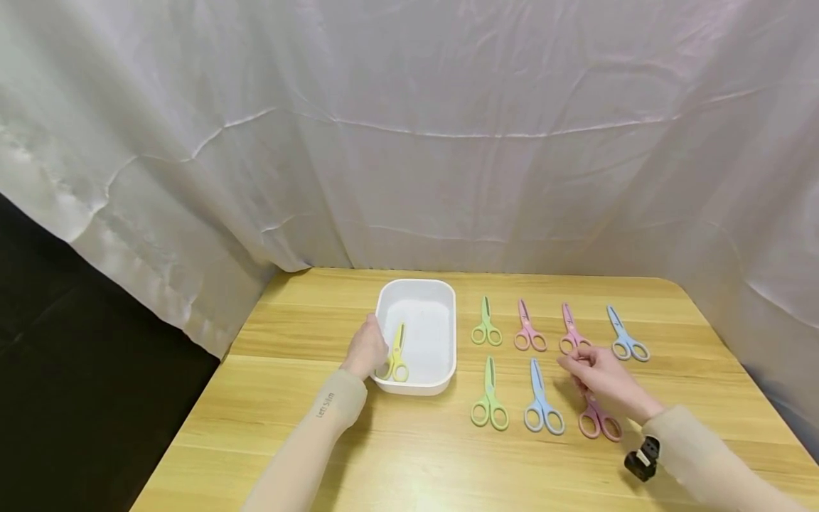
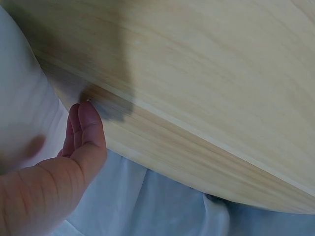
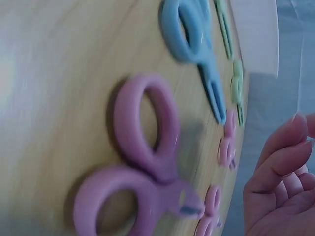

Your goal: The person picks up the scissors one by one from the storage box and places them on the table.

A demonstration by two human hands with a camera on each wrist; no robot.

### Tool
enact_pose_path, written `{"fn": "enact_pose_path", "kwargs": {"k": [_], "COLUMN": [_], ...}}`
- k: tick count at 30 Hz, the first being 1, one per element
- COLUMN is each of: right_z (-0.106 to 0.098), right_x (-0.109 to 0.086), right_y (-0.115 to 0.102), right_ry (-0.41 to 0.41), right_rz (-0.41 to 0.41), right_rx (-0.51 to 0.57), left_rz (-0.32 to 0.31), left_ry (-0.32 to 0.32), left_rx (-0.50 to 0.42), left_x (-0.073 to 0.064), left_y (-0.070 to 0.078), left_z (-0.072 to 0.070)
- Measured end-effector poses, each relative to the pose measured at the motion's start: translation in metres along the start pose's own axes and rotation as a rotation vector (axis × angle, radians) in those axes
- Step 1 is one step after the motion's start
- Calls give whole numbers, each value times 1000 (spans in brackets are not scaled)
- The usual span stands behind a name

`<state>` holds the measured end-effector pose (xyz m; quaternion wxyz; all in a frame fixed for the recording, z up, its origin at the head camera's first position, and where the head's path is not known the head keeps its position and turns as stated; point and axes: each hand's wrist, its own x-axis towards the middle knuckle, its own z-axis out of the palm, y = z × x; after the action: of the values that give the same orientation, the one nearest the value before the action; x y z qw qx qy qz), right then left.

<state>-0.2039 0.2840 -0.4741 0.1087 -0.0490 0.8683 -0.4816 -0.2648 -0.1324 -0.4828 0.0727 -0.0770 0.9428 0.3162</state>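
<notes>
My left hand (image 1: 367,347) holds the left wall of a white plastic tray (image 1: 437,390). In the left wrist view its bent fingers lie along the tray's outer side. Yellow scissors (image 1: 398,347) lie inside the tray, one handle loop partly behind the hand. Over the right part of the table, my right hand (image 1: 601,377) hovers with loosely curled fingers and nothing in them. Beneath it are pink scissors (image 1: 600,421), blades hidden by the hand. Its fingertips overlap the handle of other pink scissors (image 1: 569,323) farther back; the right wrist view shows the hand raised off the table.
Between tray and right hand lie green scissors (image 1: 490,391) and blue scissors (image 1: 539,398). The back row has more green scissors (image 1: 486,323), pink scissors (image 1: 527,327) and blue scissors (image 1: 623,334). A pale curtain (image 1: 448,178) hangs behind the wooden table (image 1: 275,398).
</notes>
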Motion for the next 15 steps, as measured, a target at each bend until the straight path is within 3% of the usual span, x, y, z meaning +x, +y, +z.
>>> {"fn": "enact_pose_path", "kwargs": {"k": [6, 15], "right_z": [13, 36], "right_x": [1, 6], "right_y": [-9, -34], "right_ry": [-29, -141], "right_rz": [-47, -109], "right_rx": [26, 77], "left_rz": [-6, -4], "left_ry": [-2, -2], "left_rx": [-4, -14], "left_x": [0, -1], "left_y": [-1, -1], "left_z": [-1, 0]}}
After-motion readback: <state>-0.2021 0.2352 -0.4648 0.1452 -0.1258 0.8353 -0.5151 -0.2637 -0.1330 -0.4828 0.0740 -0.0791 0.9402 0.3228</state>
